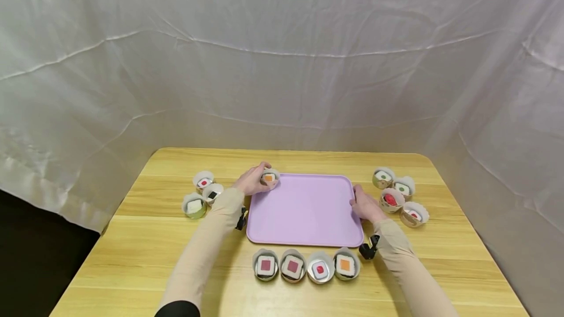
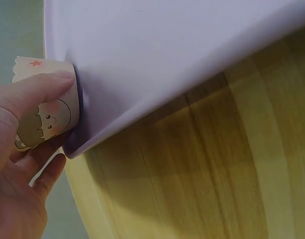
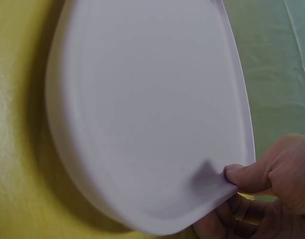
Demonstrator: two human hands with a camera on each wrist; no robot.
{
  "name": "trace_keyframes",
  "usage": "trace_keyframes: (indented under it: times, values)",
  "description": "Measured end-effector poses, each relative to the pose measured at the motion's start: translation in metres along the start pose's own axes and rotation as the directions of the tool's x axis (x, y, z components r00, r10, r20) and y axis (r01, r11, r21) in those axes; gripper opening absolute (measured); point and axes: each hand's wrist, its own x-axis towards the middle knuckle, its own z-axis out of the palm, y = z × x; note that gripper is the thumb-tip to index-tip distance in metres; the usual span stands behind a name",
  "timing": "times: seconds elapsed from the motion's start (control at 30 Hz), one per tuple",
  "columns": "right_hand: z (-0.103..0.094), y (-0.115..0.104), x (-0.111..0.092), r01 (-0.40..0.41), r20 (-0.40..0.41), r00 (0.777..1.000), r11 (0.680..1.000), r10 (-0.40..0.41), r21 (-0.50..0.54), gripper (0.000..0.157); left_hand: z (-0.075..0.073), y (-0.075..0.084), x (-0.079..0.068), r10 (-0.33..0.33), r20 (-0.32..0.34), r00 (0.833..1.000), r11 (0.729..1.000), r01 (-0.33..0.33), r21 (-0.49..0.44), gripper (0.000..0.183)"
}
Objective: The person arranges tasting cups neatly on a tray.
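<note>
A pale purple tray [image 1: 307, 212] lies on the wooden table. At its far left corner my left hand [image 1: 253, 180] grips a paper cup [image 1: 270, 178] holding a white piece with an orange centre. In the left wrist view the thumb presses on the side of this cup [image 2: 55, 112], which bears a printed cartoon face and stands on the tray corner. My right hand [image 1: 366, 203] pinches the tray's right rim. In the right wrist view the right thumb [image 3: 242, 175] lies over the rim, the other fingers below it.
Before the tray stands a row of several filled paper cups [image 1: 293, 266]. More cups [image 1: 194, 206] cluster on the left, and several others [image 1: 391, 200] on the right beside my right hand. A pale curtain [image 1: 282, 87] hangs behind the table [image 1: 145, 253].
</note>
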Motion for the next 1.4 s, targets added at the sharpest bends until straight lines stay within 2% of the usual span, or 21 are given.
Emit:
trace_keyframes:
  times: [0.63, 1.13, 1.4]
  values:
    - [0.0017, -0.0017, 0.0007, -0.013, -0.005, 1.000, 1.000, 0.013, 0.016, 0.041, 0.0036, -0.0005, 0.0001, -0.010, -0.001, 1.000, 1.000, 0.010, 0.018, 0.062]
    - [0.0026, -0.0008, 0.0040, -0.003, -0.021, 1.000, 1.000, 0.003, -0.010, 0.040, 0.0047, -0.0023, -0.0017, 0.014, -0.019, 1.000, 0.998, -0.013, 0.060, 0.074]
    - [0.0041, -0.0020, 0.0038, -0.002, -0.015, 1.000, 1.000, 0.001, -0.004, 0.042, 0.0034, -0.0025, -0.0040, 0.005, -0.036, 0.999, 0.998, -0.002, 0.067, 0.081]
